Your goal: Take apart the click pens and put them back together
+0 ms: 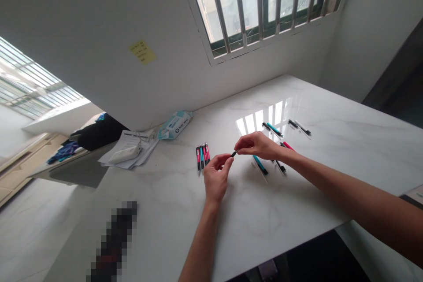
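Note:
Between the fingertips of my two hands is a short black pen part (234,154). My left hand (216,178) pinches its lower end, and my right hand (257,145) closes on the other end, where something thin and pale shows faintly. Several assembled pens (202,158), red and teal with black grips, lie in a row just left of my left hand. Below my right hand rest a teal pen barrel (260,165) and a thin white refill (262,173). A red barrel (288,146) is partly covered by my right forearm.
Further back lie more pen parts: a teal barrel (274,129) and black pieces with a pale tube (302,128). A wipes packet (176,124) and papers (127,147) sit by the wall at left. The marble table's (330,141) front edge runs below my arms.

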Demonstrator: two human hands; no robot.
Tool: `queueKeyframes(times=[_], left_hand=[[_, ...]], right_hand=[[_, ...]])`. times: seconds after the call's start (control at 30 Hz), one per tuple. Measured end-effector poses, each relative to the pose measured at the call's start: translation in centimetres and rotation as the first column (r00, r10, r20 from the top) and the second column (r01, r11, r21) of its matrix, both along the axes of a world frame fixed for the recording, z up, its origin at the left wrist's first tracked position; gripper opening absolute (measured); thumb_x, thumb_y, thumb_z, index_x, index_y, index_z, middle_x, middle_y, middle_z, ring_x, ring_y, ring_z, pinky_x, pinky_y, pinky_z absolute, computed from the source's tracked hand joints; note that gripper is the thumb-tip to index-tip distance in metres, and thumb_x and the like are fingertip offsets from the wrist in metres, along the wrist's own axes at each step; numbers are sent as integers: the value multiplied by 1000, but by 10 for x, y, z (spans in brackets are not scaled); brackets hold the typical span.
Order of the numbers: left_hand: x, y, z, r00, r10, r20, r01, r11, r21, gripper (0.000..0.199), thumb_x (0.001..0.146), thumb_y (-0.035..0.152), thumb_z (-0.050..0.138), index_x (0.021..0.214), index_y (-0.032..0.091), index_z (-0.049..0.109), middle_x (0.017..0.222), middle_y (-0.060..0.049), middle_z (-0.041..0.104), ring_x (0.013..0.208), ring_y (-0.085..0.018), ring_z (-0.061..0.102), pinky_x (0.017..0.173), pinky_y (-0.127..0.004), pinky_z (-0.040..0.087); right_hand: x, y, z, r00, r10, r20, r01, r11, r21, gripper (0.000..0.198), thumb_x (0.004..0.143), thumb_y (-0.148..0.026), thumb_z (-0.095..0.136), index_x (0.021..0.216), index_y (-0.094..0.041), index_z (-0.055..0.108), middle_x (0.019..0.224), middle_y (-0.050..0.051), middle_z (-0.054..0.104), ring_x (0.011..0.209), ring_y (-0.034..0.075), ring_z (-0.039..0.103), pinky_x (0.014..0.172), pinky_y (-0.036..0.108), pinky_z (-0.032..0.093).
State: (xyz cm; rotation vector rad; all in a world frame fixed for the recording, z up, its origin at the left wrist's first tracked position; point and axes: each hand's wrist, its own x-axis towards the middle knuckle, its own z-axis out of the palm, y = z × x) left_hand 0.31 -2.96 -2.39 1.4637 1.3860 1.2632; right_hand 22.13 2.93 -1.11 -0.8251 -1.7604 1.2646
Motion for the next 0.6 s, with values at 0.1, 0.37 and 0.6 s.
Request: queueKeyframes(times=[0.1, 0.37, 0.6], left_hand=[[0, -1, 2, 1000, 1, -19, -1, 1000, 12, 29, 84, 45, 83, 101, 21, 81, 100, -8, 81, 94, -22, 74, 82, -32, 53], [3, -4, 7, 989, 28, -144, -20, 998, 61, 24, 85, 44, 81, 97, 23, 81, 98, -5, 80, 86, -20, 71, 82, -33, 49], [4, -4, 10, 988, 36, -148, -28, 998, 55, 24, 85, 43, 80, 97, 22, 80, 98, -6, 80, 86, -21, 70, 81, -34, 48]], right_hand=[[1, -1, 0, 999, -5, 47, 4, 1000, 17, 26, 87, -43, 80, 100, -21, 81, 95, 5, 82, 91, 21, 77, 84, 34, 60], [6, -5, 7, 981, 20, 195, -40, 994, 102, 27, 95, -43, 71, 110, -21, 75, 86, 3, 77, 77, 16, 68, 69, 29, 51], [6, -6, 7, 968, 2, 252, -38, 990, 139, 25, 97, -45, 68, 98, -20, 73, 77, 1, 70, 69, 15, 60, 63, 28, 45]])
